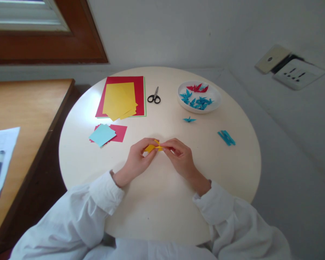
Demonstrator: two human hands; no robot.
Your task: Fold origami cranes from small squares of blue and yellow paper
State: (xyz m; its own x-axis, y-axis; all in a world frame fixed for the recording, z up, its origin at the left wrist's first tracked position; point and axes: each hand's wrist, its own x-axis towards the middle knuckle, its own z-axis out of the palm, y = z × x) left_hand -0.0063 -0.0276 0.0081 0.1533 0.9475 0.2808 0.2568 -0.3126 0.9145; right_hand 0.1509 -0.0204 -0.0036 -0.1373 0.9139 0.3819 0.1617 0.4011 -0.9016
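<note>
Between my two hands is a small piece of folded yellow paper (150,148), held just above the white round table (157,206). My left hand (138,156) is closed on its left part, thumb below and fingers above. With thumb and fingertips, my right hand (181,156) pinches its right end. The fingers partly cover the paper, so its full shape is hidden. Beyond my right hand, a blue paper crane (189,120) lies on the table. A white bowl (181,103) behind it holds several blue paper cranes (202,103) and red folded ones (197,87).
Yellow sheets (119,99) lie on larger red sheets (141,94) at the back left, beside black-handled scissors (154,97). Nearer are light blue squares (102,135) and pink-red paper (120,133). Blue folded strips (226,138) lie right. A wooden desk (29,104) stands left.
</note>
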